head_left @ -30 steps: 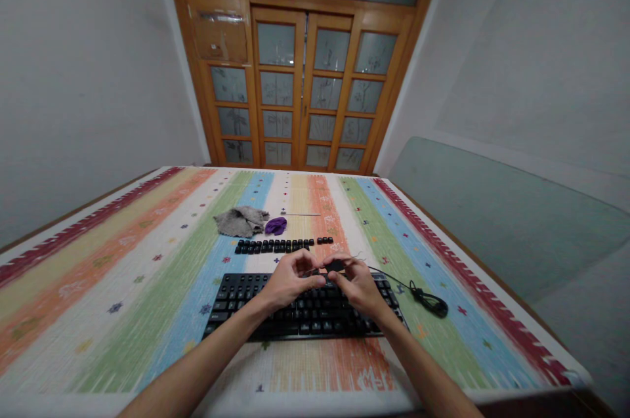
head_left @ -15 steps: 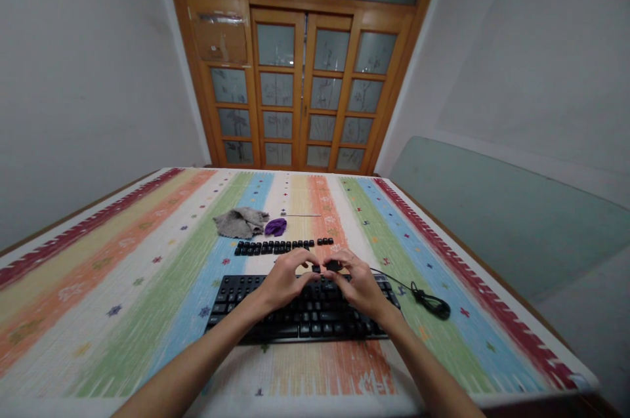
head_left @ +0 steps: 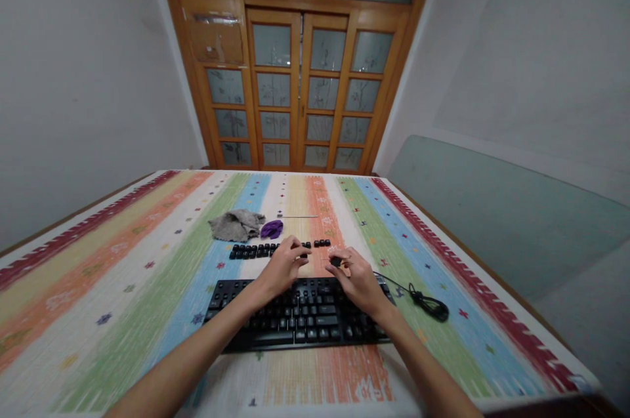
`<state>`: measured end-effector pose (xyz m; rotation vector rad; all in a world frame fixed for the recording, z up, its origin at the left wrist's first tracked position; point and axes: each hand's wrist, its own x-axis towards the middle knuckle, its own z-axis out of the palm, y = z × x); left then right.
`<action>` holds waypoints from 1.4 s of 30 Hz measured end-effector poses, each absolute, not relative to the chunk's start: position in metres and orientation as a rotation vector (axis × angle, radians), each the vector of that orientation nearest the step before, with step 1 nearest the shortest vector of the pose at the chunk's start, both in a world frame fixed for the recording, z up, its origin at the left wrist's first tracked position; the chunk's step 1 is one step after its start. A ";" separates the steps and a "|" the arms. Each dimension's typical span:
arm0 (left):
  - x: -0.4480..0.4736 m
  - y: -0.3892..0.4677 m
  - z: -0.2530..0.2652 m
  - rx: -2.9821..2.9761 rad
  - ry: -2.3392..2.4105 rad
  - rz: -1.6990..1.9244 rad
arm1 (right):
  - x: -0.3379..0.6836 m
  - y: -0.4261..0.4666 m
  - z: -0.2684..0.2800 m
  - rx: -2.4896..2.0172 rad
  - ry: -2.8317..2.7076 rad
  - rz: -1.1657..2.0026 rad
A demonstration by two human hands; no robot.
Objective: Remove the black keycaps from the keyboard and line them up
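Observation:
The black keyboard [head_left: 315,323] lies in front of me on a striped tablecloth, its middle and right parts crossed by my forearms. My left hand [head_left: 284,266] is over its far edge beside two rows of loose black keycaps [head_left: 251,251]. A small dark piece that looks like a keycap [head_left: 304,256] is pinched between its thumb and fingers. To the right, my right hand [head_left: 357,277] is closed around a small black keycap puller [head_left: 336,262], whose thin wires point left. The fingers hide part of both held pieces.
Behind the keycaps lie a grey cloth [head_left: 237,226], a purple cloth [head_left: 272,229] and a thin rod-like tool [head_left: 298,216]. The keyboard's coiled cable [head_left: 429,305] rests to the right. Wooden glass doors [head_left: 300,96] stand beyond the table.
My hands, close together over the keyboard before, are now apart. The left one has moved left and away toward the keycap rows with the small dark piece; the right one still grips the puller.

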<state>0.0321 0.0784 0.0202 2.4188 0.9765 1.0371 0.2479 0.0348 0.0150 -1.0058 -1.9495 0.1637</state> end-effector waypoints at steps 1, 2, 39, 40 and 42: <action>0.030 0.085 0.020 2.429 1.001 1.023 | 0.251 0.035 0.014 -1.009 -1.939 0.167; 0.028 0.092 0.020 2.441 1.015 0.998 | 0.253 0.036 0.014 -1.014 -1.927 0.173; 0.055 0.151 -0.012 2.837 0.992 0.515 | 0.265 0.029 0.014 -1.048 -1.806 0.245; 0.054 0.151 -0.011 2.839 0.974 0.520 | 0.265 0.029 0.014 -1.045 -1.806 0.246; 0.051 0.150 -0.010 2.846 0.935 0.546 | 0.265 0.029 0.013 -1.039 -1.805 0.248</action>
